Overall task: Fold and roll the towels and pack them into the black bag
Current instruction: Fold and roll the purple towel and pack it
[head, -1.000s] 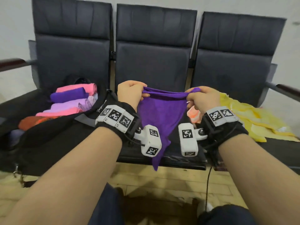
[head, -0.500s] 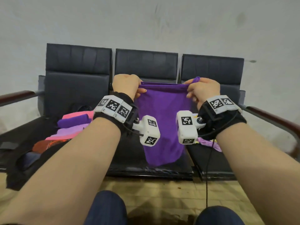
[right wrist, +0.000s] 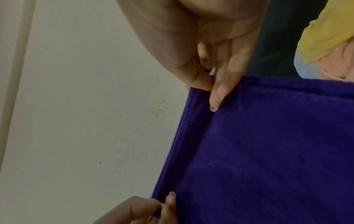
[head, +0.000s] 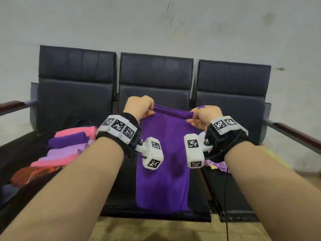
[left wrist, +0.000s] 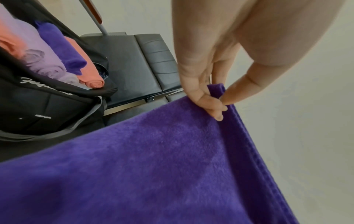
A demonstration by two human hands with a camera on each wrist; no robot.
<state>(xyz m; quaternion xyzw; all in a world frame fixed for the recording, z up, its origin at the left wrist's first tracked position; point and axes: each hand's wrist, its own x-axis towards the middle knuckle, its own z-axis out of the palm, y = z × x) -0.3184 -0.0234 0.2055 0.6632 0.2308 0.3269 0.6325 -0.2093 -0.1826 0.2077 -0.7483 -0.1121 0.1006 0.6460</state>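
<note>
A dark purple towel point(head: 166, 153) hangs flat in front of the middle seat, its lower edge reaching the seat's front. My left hand point(head: 147, 111) pinches its top left corner point(left wrist: 216, 91) between thumb and fingers. My right hand point(head: 196, 117) pinches the top right corner point(right wrist: 208, 84). The towel point(left wrist: 153, 166) fills the lower half of the left wrist view, and the towel point(right wrist: 268, 151) covers the right side of the right wrist view. The black bag point(head: 26, 188) lies open on the left seat with several rolled towels point(head: 69, 145) in pink, purple and lilac inside.
Three dark padded seats point(head: 156, 87) stand against a pale wall, with wooden armrests point(head: 295, 134) at both ends. On the right seat lie a lilac towel point(head: 217, 165) and a yellow towel point(right wrist: 329, 30). Wooden floor point(head: 156, 230) shows below the seat edge.
Both hands have lifted the purple towel; a second ago it hung as a triangle, and it hangs now as a flat rectangle. The view has tilted up toward the wall.
</note>
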